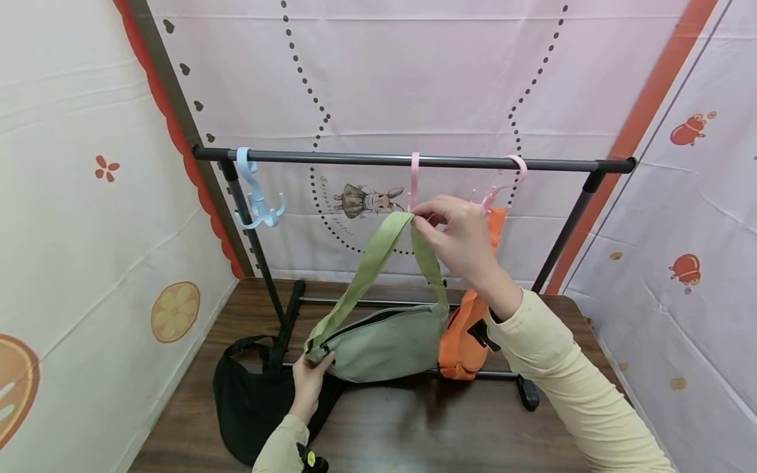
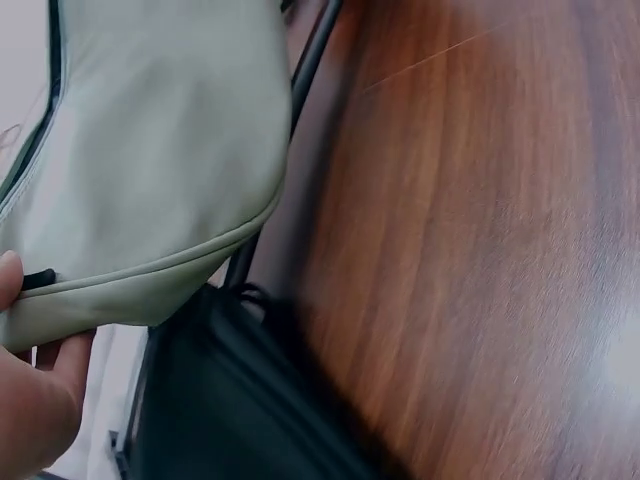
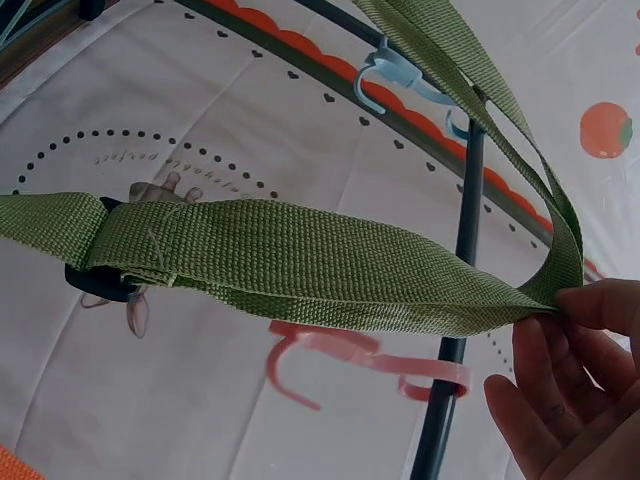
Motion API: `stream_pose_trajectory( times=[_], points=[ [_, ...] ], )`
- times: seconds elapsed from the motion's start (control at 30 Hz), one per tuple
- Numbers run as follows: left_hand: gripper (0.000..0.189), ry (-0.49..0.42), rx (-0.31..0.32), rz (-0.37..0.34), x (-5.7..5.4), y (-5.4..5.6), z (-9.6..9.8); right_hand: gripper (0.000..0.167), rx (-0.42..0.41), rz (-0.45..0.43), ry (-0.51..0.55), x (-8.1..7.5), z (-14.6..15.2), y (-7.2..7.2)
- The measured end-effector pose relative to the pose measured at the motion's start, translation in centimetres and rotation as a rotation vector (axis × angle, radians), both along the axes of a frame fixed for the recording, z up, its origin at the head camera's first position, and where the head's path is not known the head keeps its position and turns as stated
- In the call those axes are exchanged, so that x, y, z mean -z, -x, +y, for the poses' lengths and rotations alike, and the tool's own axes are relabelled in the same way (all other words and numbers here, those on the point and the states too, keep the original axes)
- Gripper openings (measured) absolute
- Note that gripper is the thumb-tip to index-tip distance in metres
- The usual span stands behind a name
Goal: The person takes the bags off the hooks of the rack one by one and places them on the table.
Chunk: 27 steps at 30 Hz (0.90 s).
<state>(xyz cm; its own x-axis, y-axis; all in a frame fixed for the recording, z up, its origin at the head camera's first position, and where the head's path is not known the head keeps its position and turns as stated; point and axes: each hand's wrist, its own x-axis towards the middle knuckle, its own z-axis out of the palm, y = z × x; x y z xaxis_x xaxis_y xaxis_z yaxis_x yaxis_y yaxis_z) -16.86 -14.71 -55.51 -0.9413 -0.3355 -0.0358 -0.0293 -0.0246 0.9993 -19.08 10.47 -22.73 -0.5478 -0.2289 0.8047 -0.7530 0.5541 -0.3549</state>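
"Leftmost, what is shown?"

"A black bag (image 1: 251, 401) on the wood-grain table (image 1: 408, 433), beside the left foot of a black rack (image 1: 343, 158); above it, a light-blue hook (image 1: 258, 200) on the top bar."

"Next, the left hand (image 1: 309, 386)?"

"Closed in a pinch, thumb above and fingers beneath, on the left end of the sage-green waist bag (image 1: 390, 345). The bag is held up in front of the rack, its green strap (image 1: 378, 253) rising in a loop."

"And the loop's peak?"

"Pinched between thumb and fingertips of the right hand (image 1: 464, 236), just below a pink hook (image 1: 414, 177); whether strap and hook touch cannot be told."

"Farthest right?"

"An orange bag (image 1: 464, 341), hanging from a second pink hook (image 1: 503, 184)."
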Motion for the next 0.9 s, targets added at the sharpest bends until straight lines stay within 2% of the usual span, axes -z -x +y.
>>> stream_pose_trajectory(
  times=[0.2, 0.3, 0.43, 0.7, 0.9],
  points=[
    [0.036, 0.038, -0.009, 0.068, -1.3, -0.7, -1.4, 0.010, 0.069, -0.026, 0.001, 0.4, 0.7, 0.8],
    [0.033, 0.090, -0.012, 0.115, -2.3, -1.2, -2.2, 0.010, 0.130, -0.052, -0.007, 0.9, 1.2, 1.5],
    [0.027, 0.164, -0.022, 0.140, -3.8, -2.0, -3.4, 0.013, 0.208, -0.114, -0.025, 1.9, 1.8, 2.6],
    [0.016, 0.346, 0.034, 0.219, -6.6, -3.6, -5.9, 0.016, 0.319, -0.240, -0.081, 4.5, 2.5, 4.6],
    [0.019, 0.369, 0.086, 0.247, -7.7, -4.8, -7.0, 0.016, 0.336, -0.291, -0.170, 7.0, 2.3, 5.4]
  ],
)
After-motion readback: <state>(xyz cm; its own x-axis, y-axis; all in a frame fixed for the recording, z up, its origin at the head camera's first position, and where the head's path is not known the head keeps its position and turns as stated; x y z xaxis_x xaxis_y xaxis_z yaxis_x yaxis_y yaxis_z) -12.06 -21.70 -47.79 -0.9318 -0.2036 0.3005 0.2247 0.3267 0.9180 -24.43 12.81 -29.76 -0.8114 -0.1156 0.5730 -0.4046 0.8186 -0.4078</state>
